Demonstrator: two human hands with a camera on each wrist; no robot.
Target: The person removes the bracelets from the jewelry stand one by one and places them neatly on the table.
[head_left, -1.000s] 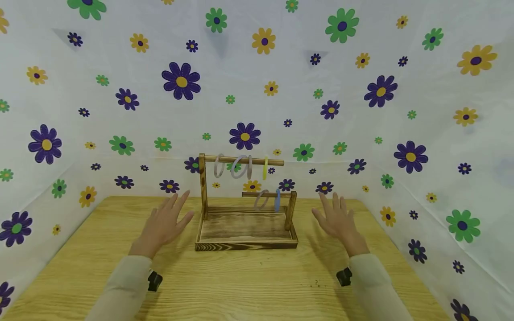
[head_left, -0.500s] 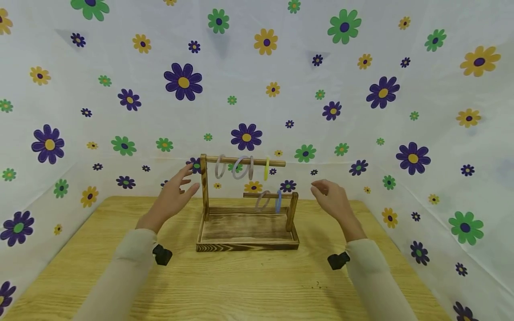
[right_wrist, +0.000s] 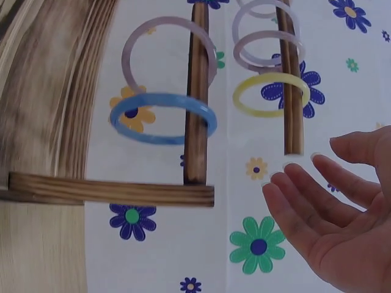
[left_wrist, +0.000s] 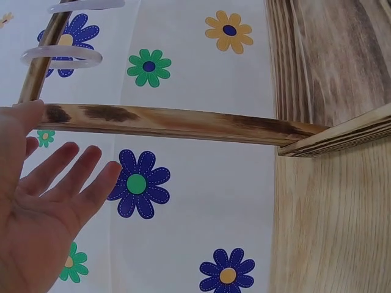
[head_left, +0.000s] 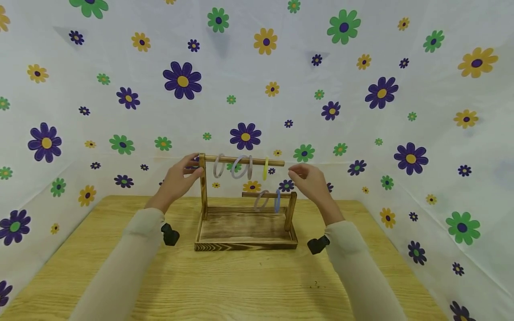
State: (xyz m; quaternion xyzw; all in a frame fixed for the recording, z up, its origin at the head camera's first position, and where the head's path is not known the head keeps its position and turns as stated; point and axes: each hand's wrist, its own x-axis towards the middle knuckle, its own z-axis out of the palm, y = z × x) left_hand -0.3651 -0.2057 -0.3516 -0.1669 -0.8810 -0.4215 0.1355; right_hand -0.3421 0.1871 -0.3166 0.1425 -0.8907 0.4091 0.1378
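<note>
A wooden rack (head_left: 246, 246) with a tray base carries bangles on two rods. On the upper rod (head_left: 277, 163) hang three pale bangles and a yellow bangle (right_wrist: 259, 113). A pale purple bangle (right_wrist: 129, 52) and a blue bangle (right_wrist: 162, 99) hang from the lower rod (right_wrist: 197, 165). My left hand (head_left: 176, 180) is at the top of the tall left post (left_wrist: 183, 122), thumb at its corner, the other fingers loosely spread; whether it touches is unclear. My right hand (head_left: 311, 180), fingers relaxed and holding nothing, is just off the upper rod's free end.
The rack stands on a light wooden table (head_left: 241, 285) near its back edge. A white cloth (head_left: 257, 107) printed with flowers rises behind and along both sides. The short right post (head_left: 291, 211) holds up the lower rod. Small dark specks (head_left: 316, 284) lie at front right.
Both hands have risen from beside the rack and moved inward, the left to the tall post's top, the right towards the upper rod's free end. Rack and bangles keep their places.
</note>
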